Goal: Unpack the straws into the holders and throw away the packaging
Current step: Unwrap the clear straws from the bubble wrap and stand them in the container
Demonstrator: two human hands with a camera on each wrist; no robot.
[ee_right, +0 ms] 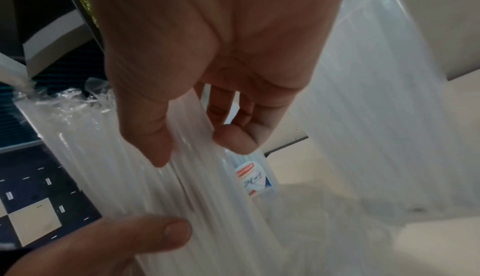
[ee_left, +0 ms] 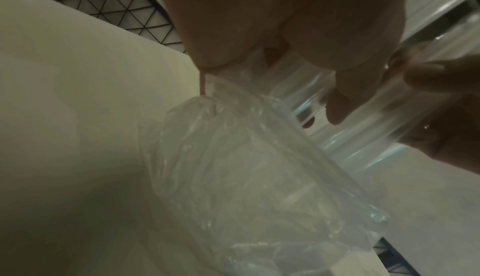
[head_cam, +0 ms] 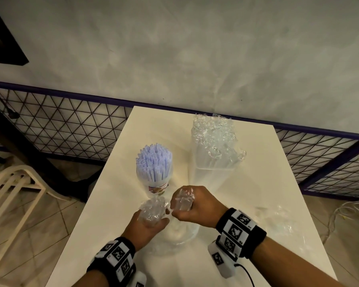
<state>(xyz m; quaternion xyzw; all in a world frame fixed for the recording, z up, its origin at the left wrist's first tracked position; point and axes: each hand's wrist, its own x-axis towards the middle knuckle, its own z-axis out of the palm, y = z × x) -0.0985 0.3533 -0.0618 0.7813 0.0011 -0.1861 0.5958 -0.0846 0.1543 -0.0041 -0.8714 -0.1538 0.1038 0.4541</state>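
My left hand [head_cam: 147, 224] grips a bundle of clear straws [head_cam: 153, 210] near the table's front. In the left wrist view a crumpled clear plastic bag [ee_left: 246, 177] hangs around the bundle below my fingers [ee_left: 233, 34]. My right hand [head_cam: 195, 208] is curled round a handful of clear straws [head_cam: 182, 198] right beside it. In the right wrist view the thumb and fingers of my right hand [ee_right: 192, 147] pinch these straws [ee_right: 130, 177], and my left thumb [ee_right: 155, 233] presses on them lower down. A clear holder [head_cam: 180, 239] stands under both hands.
A labelled holder [head_cam: 153, 168] full of bluish-white straws stands just behind my hands. A taller clear holder [head_cam: 214, 146] of wrapped straws is at the back right. Loose clear packaging [head_cam: 278, 222] lies on the white table [head_cam: 112, 204] at the right. A wire fence and a wall run behind.
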